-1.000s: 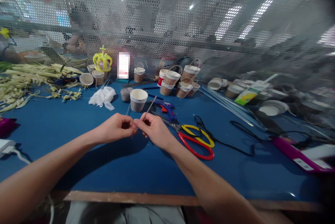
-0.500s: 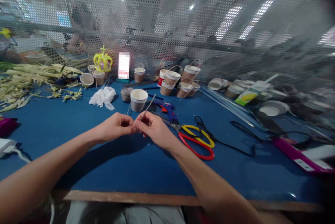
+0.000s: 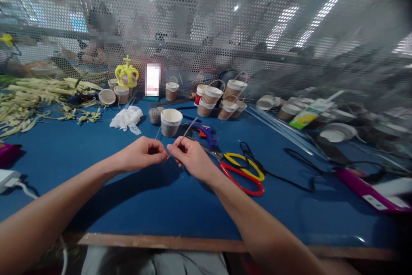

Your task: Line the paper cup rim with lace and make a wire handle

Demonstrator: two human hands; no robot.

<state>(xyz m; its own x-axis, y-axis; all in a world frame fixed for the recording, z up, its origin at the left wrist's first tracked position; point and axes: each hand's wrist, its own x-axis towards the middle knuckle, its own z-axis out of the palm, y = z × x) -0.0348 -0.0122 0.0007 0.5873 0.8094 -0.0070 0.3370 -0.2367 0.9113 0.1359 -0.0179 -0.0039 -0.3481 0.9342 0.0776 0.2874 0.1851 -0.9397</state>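
My right hand [image 3: 189,155] pinches a thin, stiff grey strand [image 3: 191,126] that slants up to the right, its lower end poking out below the fingertips. Close beside it, my left hand [image 3: 148,153] is closed, thumb against fingers, near that lower end. A length of grey yarn [image 3: 157,133] rises from behind the left fingers toward the grey yarn ball [image 3: 155,115]. Just beyond both hands stands a small cup [image 3: 171,124] with a white rim and grey wrapped sides. What lies inside the left fingertips is mostly hidden.
Right of my hands lie scissors [image 3: 243,176] with red and yellow handles and a blue glue gun [image 3: 207,134]. White crumpled plastic [image 3: 126,119] sits at left. Several small baskets [image 3: 210,97] stand behind, dried husks [image 3: 41,95] far left, a lit phone [image 3: 152,80] at the back.
My fingertips have come slightly apart. The grey strand in my right hand has shifted a little to the right and leans more; the left hand has barely moved.
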